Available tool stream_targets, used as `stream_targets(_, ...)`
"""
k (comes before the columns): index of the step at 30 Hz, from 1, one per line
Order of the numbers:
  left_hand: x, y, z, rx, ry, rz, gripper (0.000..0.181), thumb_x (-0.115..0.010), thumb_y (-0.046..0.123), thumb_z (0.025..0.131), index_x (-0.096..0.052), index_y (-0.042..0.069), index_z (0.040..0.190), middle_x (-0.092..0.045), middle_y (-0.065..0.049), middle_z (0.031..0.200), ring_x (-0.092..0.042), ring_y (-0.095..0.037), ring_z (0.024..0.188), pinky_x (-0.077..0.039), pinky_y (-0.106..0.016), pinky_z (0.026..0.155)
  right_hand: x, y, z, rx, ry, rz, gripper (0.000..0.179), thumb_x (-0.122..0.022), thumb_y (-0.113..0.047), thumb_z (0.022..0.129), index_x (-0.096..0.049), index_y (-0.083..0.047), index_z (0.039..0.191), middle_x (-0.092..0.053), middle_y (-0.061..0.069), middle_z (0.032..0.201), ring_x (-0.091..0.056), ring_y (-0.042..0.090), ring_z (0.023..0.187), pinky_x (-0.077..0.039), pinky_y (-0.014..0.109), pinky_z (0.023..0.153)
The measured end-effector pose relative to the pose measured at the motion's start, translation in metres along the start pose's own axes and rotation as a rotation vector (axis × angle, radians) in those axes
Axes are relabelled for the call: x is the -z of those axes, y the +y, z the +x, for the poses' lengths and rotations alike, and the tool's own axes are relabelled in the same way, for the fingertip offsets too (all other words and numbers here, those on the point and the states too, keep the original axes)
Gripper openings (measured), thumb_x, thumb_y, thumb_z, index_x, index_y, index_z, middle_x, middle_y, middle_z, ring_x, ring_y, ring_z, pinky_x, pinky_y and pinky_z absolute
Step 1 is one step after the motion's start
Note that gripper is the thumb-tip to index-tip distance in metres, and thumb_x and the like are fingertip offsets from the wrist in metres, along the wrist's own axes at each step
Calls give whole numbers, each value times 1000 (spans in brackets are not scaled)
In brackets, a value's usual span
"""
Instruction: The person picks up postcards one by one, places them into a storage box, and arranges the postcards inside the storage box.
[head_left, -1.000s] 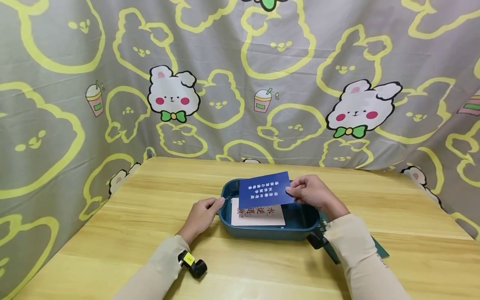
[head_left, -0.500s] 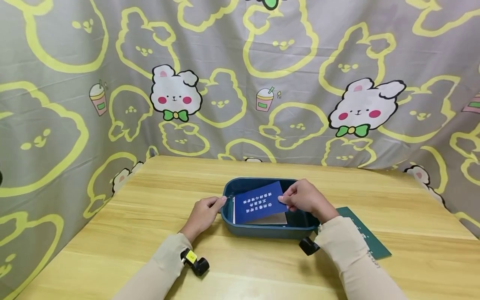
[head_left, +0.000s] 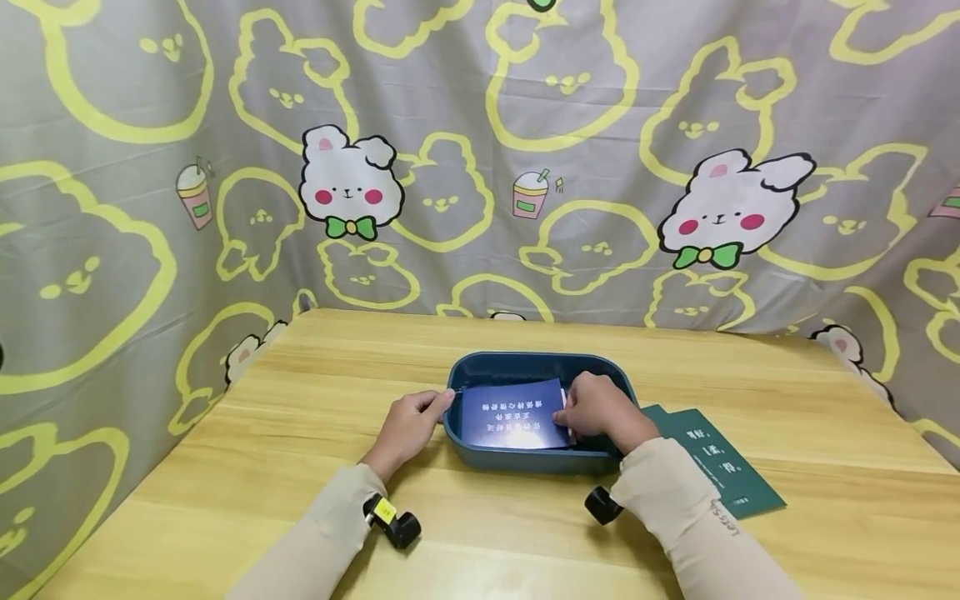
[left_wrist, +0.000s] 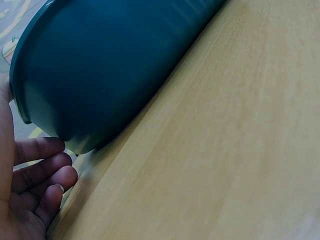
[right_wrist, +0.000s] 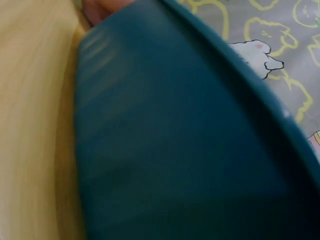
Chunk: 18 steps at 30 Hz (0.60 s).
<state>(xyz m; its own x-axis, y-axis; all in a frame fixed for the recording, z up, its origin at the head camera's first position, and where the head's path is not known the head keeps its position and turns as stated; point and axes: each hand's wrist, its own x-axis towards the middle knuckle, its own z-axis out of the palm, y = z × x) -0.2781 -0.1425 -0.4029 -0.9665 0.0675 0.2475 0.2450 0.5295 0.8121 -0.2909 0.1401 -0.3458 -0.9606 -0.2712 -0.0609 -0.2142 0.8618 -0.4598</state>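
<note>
A dark teal plastic basin (head_left: 525, 461) with rounded ends stands on the table. Inside it lies a blue card (head_left: 510, 408) with white lettering, a thin pale edge showing beneath its right side. My right hand (head_left: 600, 406) reaches into the basin and pinches the card's right edge between thumb and fingers. At the basin's left end my left hand (head_left: 408, 427) holds the rim, thumb on top. The left wrist view shows the fingers (left_wrist: 50, 172) bent under the rim against the end wall. In the right wrist view the basin's side wall (right_wrist: 165, 125) hides the right hand.
Two dark green cards (head_left: 720, 458) with white lettering overlap on the wooden table (head_left: 487, 533), right of the basin and partly behind the right sleeve. A grey curtain (head_left: 450, 100) with yellow rabbit outlines hangs behind the table and along its sides.
The right hand has lowered the blue card into the basin and levelled it, covering the white card with red lettering. The left hand has stayed at the rim. More of the green cards shows.
</note>
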Motion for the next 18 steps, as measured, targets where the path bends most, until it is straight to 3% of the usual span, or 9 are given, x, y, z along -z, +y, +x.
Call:
stream_targets(10,0,0,1,-1,3,3,41,-52,43,99,-68,12,79,-58,1,74,-52,-16,70,-43,-33,67,-5,1,3,-80,-8,-102,51,-70,-24,89,-40,-13,49,-29,-4,47,-30,10,42,-26,25,45)
stream_targets(18,0,-2,0,8,2,1,41,-52,43,99,-64,12,75,-54,1,70,-49,-16,65,-40,-32,63,-6,1,6,-67,-3,-127,50,-68,-19,88,-37,-13,50,-24,-5,50,-24,10,43,-23,26,45)
